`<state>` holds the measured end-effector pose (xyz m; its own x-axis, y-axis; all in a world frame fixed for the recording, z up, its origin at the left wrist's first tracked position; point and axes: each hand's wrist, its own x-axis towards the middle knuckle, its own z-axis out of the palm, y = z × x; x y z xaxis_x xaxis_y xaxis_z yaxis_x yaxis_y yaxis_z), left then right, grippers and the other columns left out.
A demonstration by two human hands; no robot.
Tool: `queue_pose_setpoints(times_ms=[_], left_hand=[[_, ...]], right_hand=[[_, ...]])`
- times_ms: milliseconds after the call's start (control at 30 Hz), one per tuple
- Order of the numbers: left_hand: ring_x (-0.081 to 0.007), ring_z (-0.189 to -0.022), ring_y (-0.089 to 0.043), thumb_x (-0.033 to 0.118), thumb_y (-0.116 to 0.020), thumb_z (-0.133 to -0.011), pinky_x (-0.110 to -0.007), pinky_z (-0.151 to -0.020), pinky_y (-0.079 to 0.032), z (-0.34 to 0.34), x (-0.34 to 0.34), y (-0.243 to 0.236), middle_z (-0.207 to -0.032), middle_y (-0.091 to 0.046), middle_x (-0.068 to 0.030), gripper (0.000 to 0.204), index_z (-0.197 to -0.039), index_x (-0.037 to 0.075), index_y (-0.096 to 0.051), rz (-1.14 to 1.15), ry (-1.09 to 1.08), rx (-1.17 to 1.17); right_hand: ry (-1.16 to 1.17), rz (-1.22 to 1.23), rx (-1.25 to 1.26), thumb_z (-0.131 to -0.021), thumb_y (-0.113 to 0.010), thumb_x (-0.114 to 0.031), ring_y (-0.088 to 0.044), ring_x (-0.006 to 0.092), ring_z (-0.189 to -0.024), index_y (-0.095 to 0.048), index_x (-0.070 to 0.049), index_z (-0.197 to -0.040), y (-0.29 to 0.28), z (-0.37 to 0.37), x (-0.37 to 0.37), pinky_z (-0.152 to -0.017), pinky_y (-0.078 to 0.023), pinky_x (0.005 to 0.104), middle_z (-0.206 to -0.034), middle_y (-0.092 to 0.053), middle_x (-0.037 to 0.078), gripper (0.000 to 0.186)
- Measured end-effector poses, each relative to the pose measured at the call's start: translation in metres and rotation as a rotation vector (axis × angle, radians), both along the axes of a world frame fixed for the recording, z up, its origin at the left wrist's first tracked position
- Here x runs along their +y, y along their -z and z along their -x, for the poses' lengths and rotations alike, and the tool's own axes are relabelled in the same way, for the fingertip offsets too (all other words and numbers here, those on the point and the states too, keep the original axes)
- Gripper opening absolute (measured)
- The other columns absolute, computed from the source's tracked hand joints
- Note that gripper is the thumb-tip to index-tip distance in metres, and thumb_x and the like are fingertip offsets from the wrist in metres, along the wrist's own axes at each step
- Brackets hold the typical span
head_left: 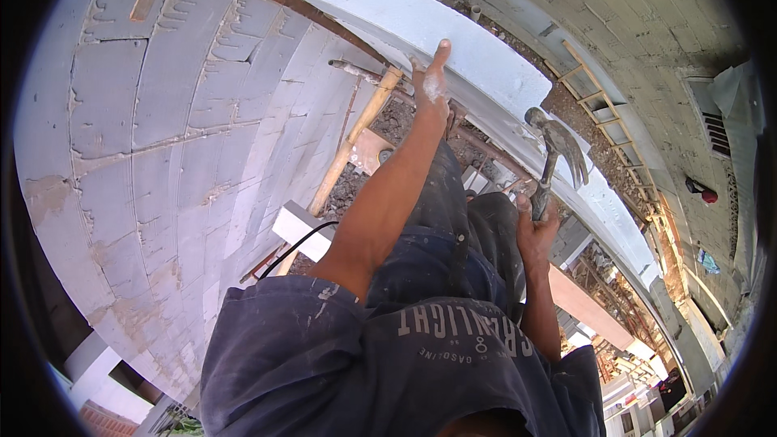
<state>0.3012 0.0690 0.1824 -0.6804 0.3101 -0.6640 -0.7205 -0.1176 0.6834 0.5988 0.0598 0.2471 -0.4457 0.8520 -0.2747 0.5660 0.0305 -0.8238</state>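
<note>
A long white building block [421,24] lies along the top of a wall course in front of me. My left hand [430,89], dusty with white powder, is at the block's near side. Its fingers are spread and appear to rest against the block, though some are partly hidden. In my right hand [537,235] is a claw hammer [558,144], gripped by its dark handle with the head upward. The hammer head stands in front of the right end of the long block, close to another white block [611,206]; whether it touches either one I cannot tell.
A mortared block wall [162,121] rises at left. A bamboo pole [356,142] slants between that wall and my legs. Beyond the white blocks are a wooden ladder [603,105] and a grey wall [647,24]. A black cable [295,247] hangs by a smaller white block [293,225].
</note>
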Motion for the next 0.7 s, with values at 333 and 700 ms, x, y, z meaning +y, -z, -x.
queue_pose_setpoints(times_ms=[333,700], left_hand=[[-0.0391,-0.135,-0.037,0.017,-0.085,-0.071,-0.059,-0.109,-0.028,0.064,0.014,0.006,-0.147,-0.037,-0.0259,0.117,-0.154,0.002,-0.004,0.111,-0.166,0.079],[-0.0311,-0.124,-0.049,0.006,-0.081,-0.072,-0.039,-0.109,-0.032,0.083,0.003,0.022,-0.137,-0.049,-0.0219,0.102,-0.148,-0.01,-0.015,0.024,-0.118,0.189]], right_hand=[[-0.021,0.124,0.006,-0.093,-0.066,-0.032,-0.052,0.0138,-0.069,-0.061,0.005,-0.098,0.007,0.012,-0.015,-0.062,-0.045,0.0342,-0.071,-0.06,0.007,0.038],[-0.226,0.133,-0.096,-0.091,-0.067,-0.035,-0.059,0.019,-0.071,-0.061,0.005,-0.1,-0.007,-0.009,0.005,-0.068,-0.047,0.0357,-0.075,-0.064,0.009,0.042]])
